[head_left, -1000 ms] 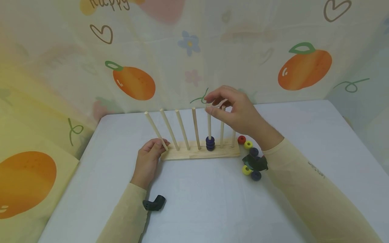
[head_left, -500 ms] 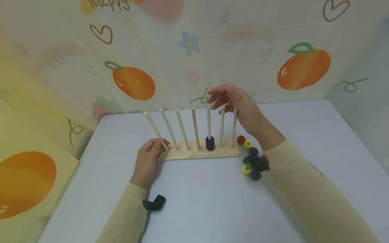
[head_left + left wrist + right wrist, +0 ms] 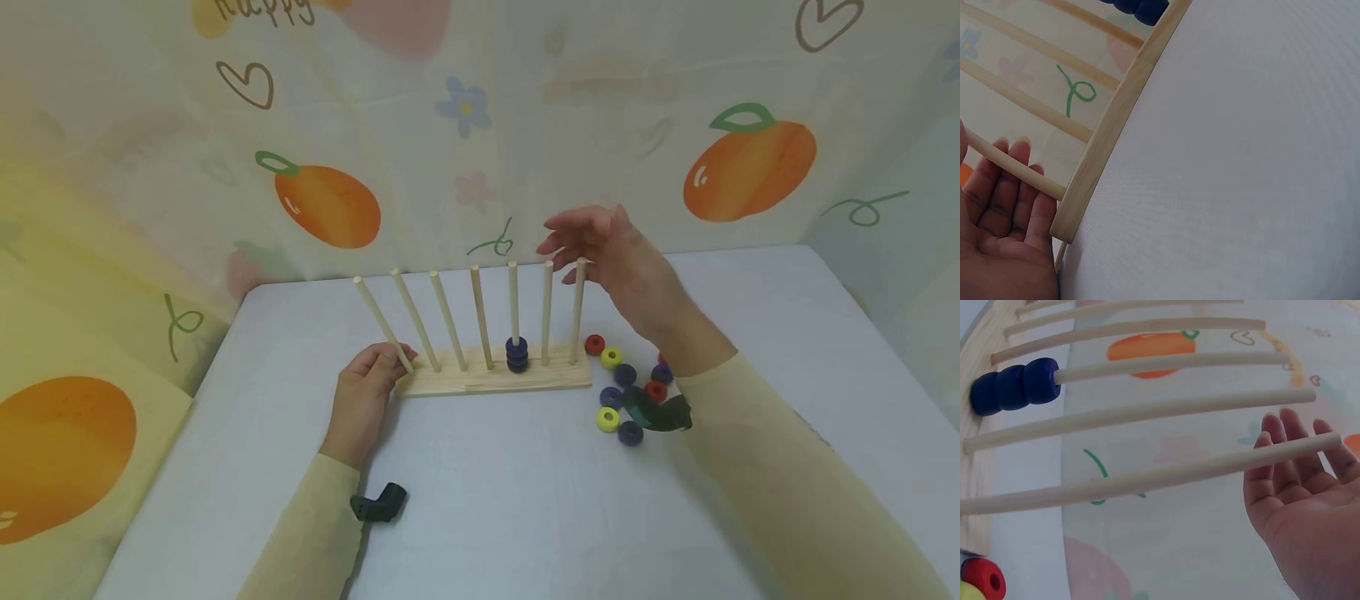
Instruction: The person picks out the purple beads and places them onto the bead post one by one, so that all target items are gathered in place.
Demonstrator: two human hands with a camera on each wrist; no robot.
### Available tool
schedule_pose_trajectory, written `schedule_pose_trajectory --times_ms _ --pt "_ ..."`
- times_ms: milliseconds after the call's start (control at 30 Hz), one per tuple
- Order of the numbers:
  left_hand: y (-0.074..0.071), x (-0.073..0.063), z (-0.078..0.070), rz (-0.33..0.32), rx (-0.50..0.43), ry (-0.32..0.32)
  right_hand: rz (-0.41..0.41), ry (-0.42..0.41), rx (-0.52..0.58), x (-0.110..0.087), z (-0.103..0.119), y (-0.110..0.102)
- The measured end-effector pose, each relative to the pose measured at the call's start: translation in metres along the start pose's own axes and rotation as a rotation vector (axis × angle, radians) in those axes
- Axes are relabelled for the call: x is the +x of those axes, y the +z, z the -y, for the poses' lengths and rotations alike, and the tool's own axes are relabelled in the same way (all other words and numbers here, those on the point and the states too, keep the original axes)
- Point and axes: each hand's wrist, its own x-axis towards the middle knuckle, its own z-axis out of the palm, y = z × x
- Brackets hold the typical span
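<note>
A wooden peg rack stands on the table with several upright pegs. Three dark blue beads are stacked at the foot of one peg, right of the middle; the right wrist view shows them side by side. My left hand holds the rack's left end, its thumb and fingers around the foot of the leftmost peg. My right hand is raised near the tops of the two rightmost pegs, fingers loosely bent and holding nothing. In the right wrist view, the rightmost peg crosses in front of its fingers.
Loose beads lie right of the rack, among them a red bead, a yellow bead and a dark blue bead. My right forearm and its wrist camera cover part of that group. Behind the table hangs a patterned cloth.
My right hand has drawn away from the top of the peg with the blue beads, moving right and opening its fingers. More loose beads show by its wrist. The left hand stays in place.
</note>
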Motion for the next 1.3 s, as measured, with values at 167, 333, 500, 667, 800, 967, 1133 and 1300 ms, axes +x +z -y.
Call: schedule_pose_trajectory --times_ms 167,333,500,667,800,967,1133,1300 --pt "-0.001 0.000 -0.001 0.005 -0.007 0.004 0.025 0.002 -0.008 -0.010 -0.003 -0.008" --pt "-0.001 0.000 -0.001 0.009 -0.012 0.009 0.031 -0.008 -0.009 -0.020 -0.005 -0.012" --pt "-0.001 0.000 0.000 0.011 -0.026 0.015 0.030 -0.013 -0.011 -0.028 -0.006 -0.016" --pt "0.000 -0.001 0.000 0.010 -0.033 0.013 0.028 -0.010 -0.023 -0.037 -0.004 -0.021" --pt "0.000 -0.001 -0.001 0.011 -0.025 0.013 0.017 -0.013 -0.016 -0.043 -0.004 -0.026" --pt "0.001 -0.001 -0.001 0.005 -0.040 0.008 0.023 -0.028 -0.022 -0.053 -0.006 -0.032" --pt "0.000 -0.001 0.000 0.006 -0.045 0.010 0.024 -0.018 -0.036 -0.062 -0.007 -0.038" --pt "0.000 0.000 -0.001 0.009 -0.037 0.010 0.004 0.003 -0.052 -0.077 -0.009 -0.043"
